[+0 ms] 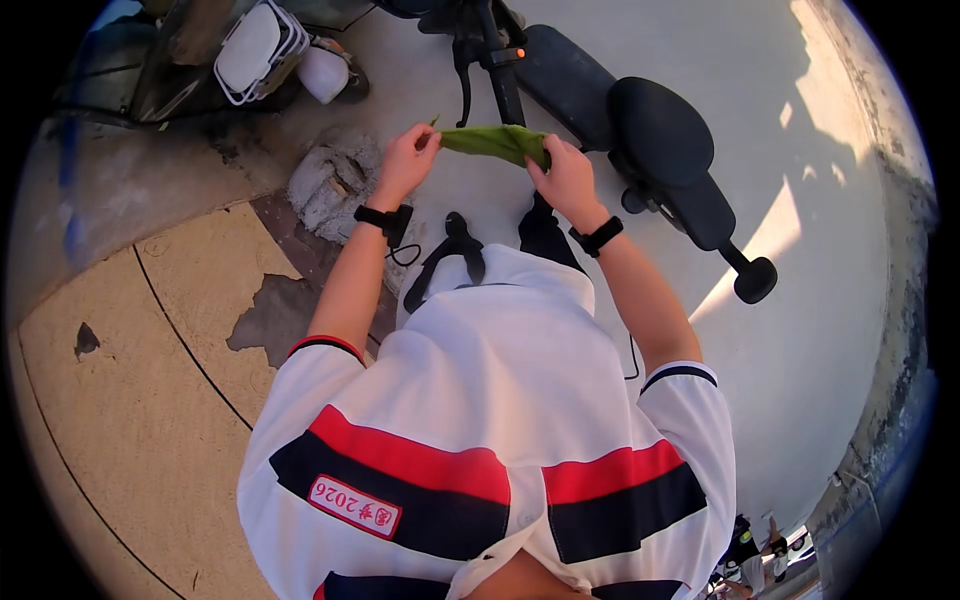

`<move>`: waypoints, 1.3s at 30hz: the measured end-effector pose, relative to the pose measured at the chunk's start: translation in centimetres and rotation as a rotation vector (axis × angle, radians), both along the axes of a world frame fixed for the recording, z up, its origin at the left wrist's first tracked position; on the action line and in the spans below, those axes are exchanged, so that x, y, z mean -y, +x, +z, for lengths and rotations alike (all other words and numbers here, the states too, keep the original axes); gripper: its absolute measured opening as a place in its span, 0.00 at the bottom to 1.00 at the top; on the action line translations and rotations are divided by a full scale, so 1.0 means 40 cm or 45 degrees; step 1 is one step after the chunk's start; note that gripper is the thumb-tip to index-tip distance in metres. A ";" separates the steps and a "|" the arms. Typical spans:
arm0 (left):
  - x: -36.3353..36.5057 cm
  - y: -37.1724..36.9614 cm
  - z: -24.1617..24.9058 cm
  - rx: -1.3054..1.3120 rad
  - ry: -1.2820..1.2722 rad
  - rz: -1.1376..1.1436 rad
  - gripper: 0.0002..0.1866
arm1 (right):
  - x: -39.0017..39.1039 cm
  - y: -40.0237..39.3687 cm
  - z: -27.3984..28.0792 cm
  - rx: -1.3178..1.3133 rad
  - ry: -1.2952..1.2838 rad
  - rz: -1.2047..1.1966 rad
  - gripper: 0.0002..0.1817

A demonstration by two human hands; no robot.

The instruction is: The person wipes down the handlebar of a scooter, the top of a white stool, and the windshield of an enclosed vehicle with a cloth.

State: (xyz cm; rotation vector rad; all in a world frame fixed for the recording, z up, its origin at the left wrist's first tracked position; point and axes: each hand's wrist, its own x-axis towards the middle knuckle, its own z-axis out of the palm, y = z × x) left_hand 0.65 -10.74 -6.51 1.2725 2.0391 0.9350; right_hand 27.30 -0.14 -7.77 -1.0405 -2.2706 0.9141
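Note:
A green cloth [490,142] is stretched between my two hands in front of me. My left hand [410,160] pinches its left end, where a thin tip sticks up above the fingers. The right end lies between the thumb and fingers of my right hand [564,175]. Each wrist wears a black band. Just beyond the cloth stands the dark handlebar stem [503,88] of a scooter, with an orange spot on it.
The scooter's black seat [660,130] is at the right, with a mirror [755,280] near it. A grey lump [330,185] lies on the ground at the left. A white folding stool [262,50] stands at the upper left. People show small at the lower right.

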 end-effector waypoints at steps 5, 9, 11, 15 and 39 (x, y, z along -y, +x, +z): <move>0.052 -0.065 0.053 -0.016 0.148 -0.089 0.08 | 0.089 -0.072 0.075 -0.133 -0.045 -0.082 0.17; 0.148 -0.142 0.105 -0.128 0.364 -0.033 0.07 | 0.151 -0.172 0.084 -0.018 0.126 0.165 0.16; 0.211 -0.204 0.128 -0.151 0.447 0.009 0.07 | 0.198 -0.237 0.087 0.096 0.059 0.162 0.13; 0.332 -0.329 0.173 -0.234 0.543 0.046 0.06 | 0.275 -0.376 0.090 0.149 0.041 0.194 0.10; 0.428 -0.836 0.119 -0.266 0.362 0.666 0.08 | 0.141 -1.096 0.029 0.017 0.057 0.508 0.15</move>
